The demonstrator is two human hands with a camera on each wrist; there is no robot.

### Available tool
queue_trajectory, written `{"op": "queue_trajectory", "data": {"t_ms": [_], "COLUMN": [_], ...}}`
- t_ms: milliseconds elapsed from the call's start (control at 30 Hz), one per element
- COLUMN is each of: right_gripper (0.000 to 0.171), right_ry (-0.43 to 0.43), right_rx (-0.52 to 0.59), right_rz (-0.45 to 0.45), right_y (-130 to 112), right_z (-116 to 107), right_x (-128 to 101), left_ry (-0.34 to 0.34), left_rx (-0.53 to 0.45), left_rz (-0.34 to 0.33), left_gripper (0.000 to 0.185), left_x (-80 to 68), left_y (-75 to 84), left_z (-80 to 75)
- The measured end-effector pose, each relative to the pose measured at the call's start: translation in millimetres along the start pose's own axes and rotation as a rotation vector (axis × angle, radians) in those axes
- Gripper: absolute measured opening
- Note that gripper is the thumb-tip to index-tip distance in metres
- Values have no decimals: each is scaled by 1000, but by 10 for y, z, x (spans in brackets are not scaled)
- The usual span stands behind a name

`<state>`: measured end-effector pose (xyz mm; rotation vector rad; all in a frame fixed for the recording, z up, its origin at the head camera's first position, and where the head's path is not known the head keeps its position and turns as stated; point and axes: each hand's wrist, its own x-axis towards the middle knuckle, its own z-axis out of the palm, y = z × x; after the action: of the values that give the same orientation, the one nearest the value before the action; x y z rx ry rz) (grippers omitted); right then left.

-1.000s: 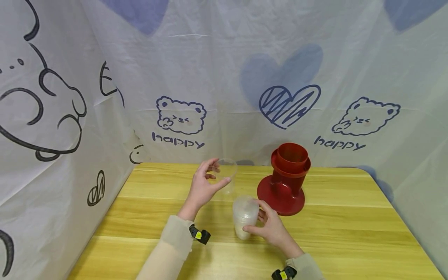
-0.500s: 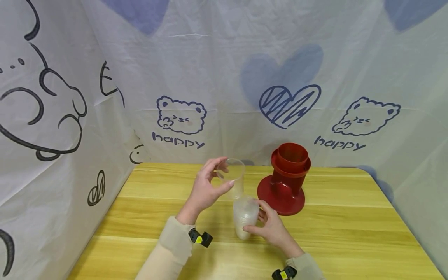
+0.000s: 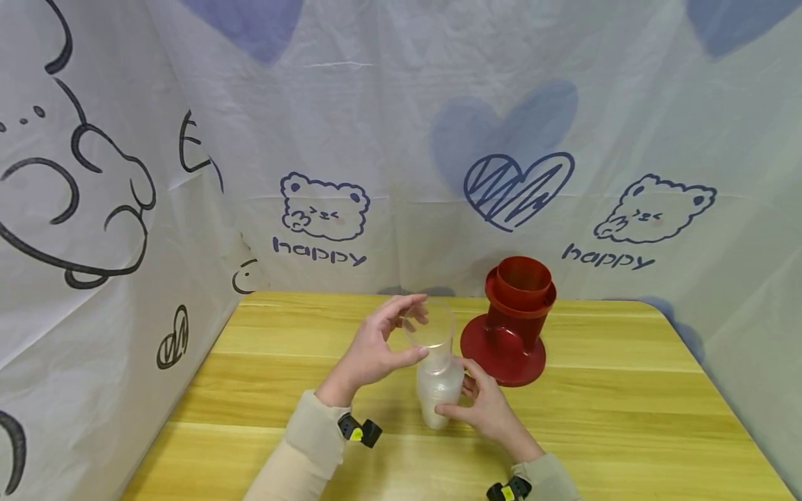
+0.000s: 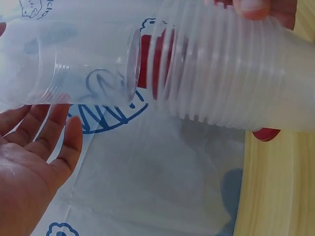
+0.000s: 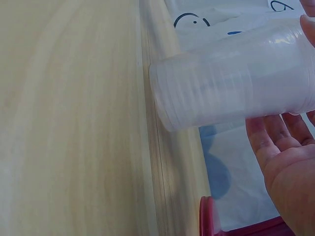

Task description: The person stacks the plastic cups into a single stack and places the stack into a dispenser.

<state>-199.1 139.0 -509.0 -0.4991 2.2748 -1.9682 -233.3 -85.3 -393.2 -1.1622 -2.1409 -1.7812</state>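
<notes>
1. The left hand (image 3: 374, 351) pinches a single clear cup (image 3: 431, 327) near its rim between thumb and fingers; the cup is upright, mouth up, raised above the wooden table (image 3: 263, 390).
2. The base of the single clear cup sits directly over the open top of the stack of clear cups (image 3: 438, 391). The left wrist view shows its bottom (image 4: 134, 66) at the mouth of the stack (image 4: 231, 73); whether it touches cannot be told.
3. The right hand (image 3: 485, 407) grips the stack of clear cups from its right side, fingers curled round the wall. The stack stands upright at the middle of the table, just in front of the left hand.
4. A red holder (image 3: 510, 323) stands on the table just behind and to the right of the stack, near the right hand and apart from it.
5. A printed cloth backdrop (image 3: 401, 153) encloses the table at the back and sides.
</notes>
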Motion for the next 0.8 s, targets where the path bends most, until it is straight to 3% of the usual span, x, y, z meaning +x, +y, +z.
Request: {"op": "queue_trajectory", "data": {"t_ms": [467, 700, 800], "right_gripper": [78, 78, 78], "right_ry": [-1, 1, 0], "right_rx": [-6, 1, 3], "right_rz": [32, 22, 22], "right_y": [11, 12, 6], "right_z": [-2, 5, 5], "right_x": [3, 1, 1], "left_ry": [-111, -108, -106], "left_rx": [-14, -7, 0], "left_rz": [-53, -79, -95], "left_gripper": [64, 68, 67], "left_x": [-70, -113, -120], "left_y": [-92, -150, -89], "left_z": [32, 51, 55]}}
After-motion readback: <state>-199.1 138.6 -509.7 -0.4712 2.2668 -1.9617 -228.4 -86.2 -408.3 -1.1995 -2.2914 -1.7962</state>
